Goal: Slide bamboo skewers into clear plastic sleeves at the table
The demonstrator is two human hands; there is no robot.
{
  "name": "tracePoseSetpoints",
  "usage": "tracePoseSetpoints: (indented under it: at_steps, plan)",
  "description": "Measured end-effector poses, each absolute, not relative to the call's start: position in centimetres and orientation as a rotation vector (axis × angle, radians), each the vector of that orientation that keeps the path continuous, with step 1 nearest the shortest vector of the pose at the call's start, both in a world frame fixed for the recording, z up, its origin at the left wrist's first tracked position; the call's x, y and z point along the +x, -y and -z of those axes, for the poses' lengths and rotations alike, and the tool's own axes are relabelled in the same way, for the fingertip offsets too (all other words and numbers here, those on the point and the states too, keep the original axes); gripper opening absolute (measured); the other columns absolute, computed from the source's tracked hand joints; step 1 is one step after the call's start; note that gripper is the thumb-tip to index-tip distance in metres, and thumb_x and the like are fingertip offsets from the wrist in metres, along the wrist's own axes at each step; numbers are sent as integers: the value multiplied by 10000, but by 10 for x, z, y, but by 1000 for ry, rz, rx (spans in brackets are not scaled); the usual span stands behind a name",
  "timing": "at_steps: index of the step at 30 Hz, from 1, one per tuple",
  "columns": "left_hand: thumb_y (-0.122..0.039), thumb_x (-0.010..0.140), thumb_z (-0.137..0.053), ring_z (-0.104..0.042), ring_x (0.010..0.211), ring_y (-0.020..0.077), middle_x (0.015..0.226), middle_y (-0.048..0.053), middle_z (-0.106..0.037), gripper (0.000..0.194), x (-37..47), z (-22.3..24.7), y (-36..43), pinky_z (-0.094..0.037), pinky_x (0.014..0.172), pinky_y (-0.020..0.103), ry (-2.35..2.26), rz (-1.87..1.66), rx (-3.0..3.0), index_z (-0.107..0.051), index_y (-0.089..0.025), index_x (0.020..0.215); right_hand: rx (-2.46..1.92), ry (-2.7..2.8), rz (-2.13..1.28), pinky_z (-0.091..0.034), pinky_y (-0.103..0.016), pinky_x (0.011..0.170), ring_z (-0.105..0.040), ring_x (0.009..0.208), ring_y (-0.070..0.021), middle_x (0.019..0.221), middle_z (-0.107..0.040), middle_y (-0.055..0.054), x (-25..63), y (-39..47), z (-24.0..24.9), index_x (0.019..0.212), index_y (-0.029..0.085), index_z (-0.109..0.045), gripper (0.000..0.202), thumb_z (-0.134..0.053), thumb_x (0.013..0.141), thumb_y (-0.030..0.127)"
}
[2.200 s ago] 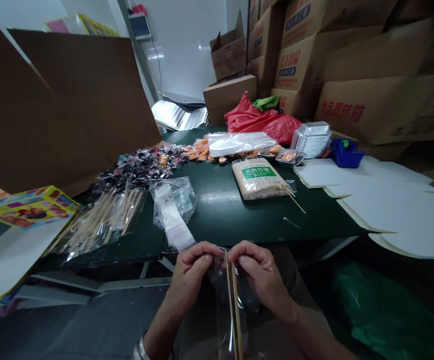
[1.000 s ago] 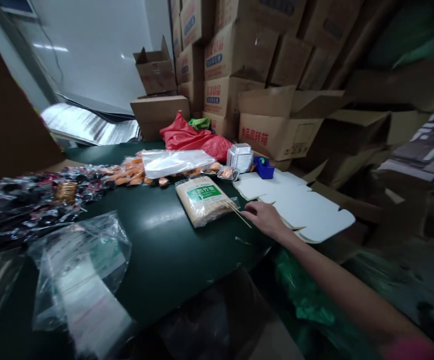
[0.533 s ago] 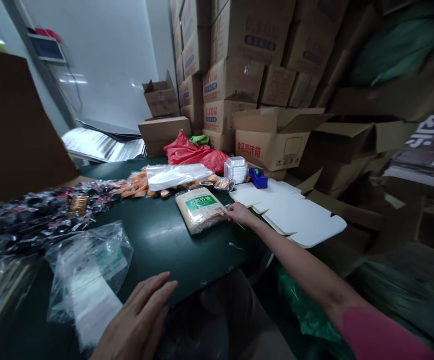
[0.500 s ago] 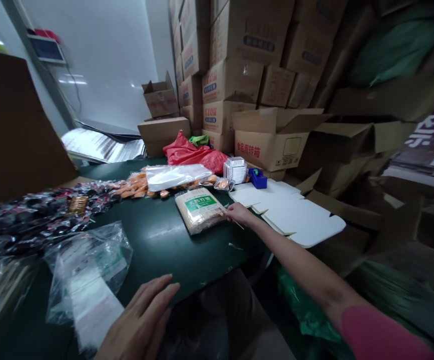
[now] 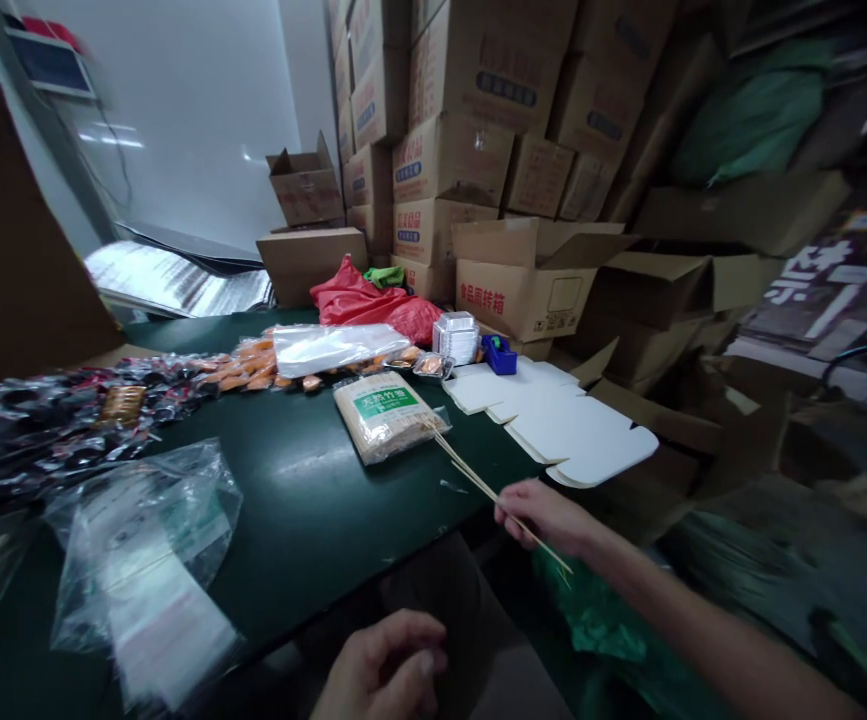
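Just past the near edge of the dark green desk [image 5: 290, 450], the right hand [image 5: 549, 512] pinches a few thin wooden sticks [image 5: 478, 481]; the exact count is too fine to tell. Its grip is closed on them well away from their far ends, which reach the mouth of the clear, green-labelled pack of skewers [image 5: 380, 410] on the desk. Whether those tips sit inside the pack or merely overlap it cannot be made out. If inside, a hasty pull could drag out neighbouring skewers or twist the pack round. The near ends jut beyond the fingers, above the green plastic [image 5: 605, 635] down below, so a slack pinch might let one slide and drop there. A swing outward could knock the white card sheets [image 5: 575, 425], which lie near the hand.

The left hand [image 5: 384, 675], low in the view, is loosely curled, thumb apart from forefinger, with nothing seen in it. Unsupported by it, the sticks could splay. Swept leftward, they might snag or pierce the thin clear bag [image 5: 155, 570], should their tips be sharp.
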State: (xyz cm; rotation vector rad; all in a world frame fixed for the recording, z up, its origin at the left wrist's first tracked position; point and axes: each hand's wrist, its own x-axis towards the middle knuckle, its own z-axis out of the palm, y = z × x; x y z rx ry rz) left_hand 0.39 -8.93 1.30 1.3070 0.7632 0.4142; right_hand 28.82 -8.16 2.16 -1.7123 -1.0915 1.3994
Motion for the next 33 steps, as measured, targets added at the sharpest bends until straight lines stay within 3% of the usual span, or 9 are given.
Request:
tracePoseSetpoints:
  at_steps: [3,8,14,17,20,24,28,33]
  plan:
    - [-244,741,-673,-536,531,69,786,46,-652,273,43,-12,85,-407,463,166,-777,-429,858,-626,-137,987,-1467,889,-1436,-268,-179,436,-369,405,-55,488,-478,63,272,126,-3,731,154,-535,334,-538,799,481]
    - [-189,705,-722,-558,559,71,849,72,-641,346,95,-24,51,-415,479,177,-723,-499,626,-597,-109,1018,-1336,946,-1301,-265,-184,455,-392,426,-62,501,-504,55,244,126,2,741,148,-547,370,-544,829,508]
    - [-361,675,-733,-461,474,53,618,-1,-571,296,92,-63,24,-356,433,170,-721,-720,976,-653,-101,792,-1252,1227,-1296,-351,-192,490,-456,474,-77,544,-547,37,236,102,-27,743,145,-606,373,-524,859,490]
    - [-389,680,-703,-496,493,87,542,-5,-579,285,54,-111,12,-406,481,196,-866,-874,1376,-692,-119,773,-1175,1232,-1170,-447,-232,658,-588,697,-126,766,-652,-11,235,94,-33,888,155,-652,305,-584,832,447]
    - [-337,659,-694,-531,518,110,557,13,-626,222,18,-138,0,-403,485,196,-1087,-942,1623,-715,-138,755,-1168,1223,-1070,-470,-282,764,-613,847,-172,905,-674,-41,229,83,-35,969,169,-658,300,-610,813,421]
    - [-282,675,-620,-537,467,116,565,30,-646,189,-4,-96,-8,-380,466,203,-1210,-613,1576,-716,-128,727,-1105,1370,-1044,-482,-296,762,-616,843,-177,957,-682,-55,201,52,-46,1013,180,-667,276,-586,831,371]
    - [-253,721,-546,-562,472,112,601,29,-643,208,-3,-41,-11,-356,469,196,-1186,-608,1523,-697,-112,749,-1036,1546,-961,-456,-242,609,-567,642,-122,902,-672,-33,158,7,-63,1096,172,-634,317,-598,800,280]
    - [-271,748,-540,-563,470,113,566,27,-625,216,-7,-36,-8,-319,463,191,-1135,-621,1513,-671,-107,701,-951,1657,-958,-395,-207,547,-524,582,-106,654,-600,19,129,-27,-71,822,153,-673,140,-561,811,237]
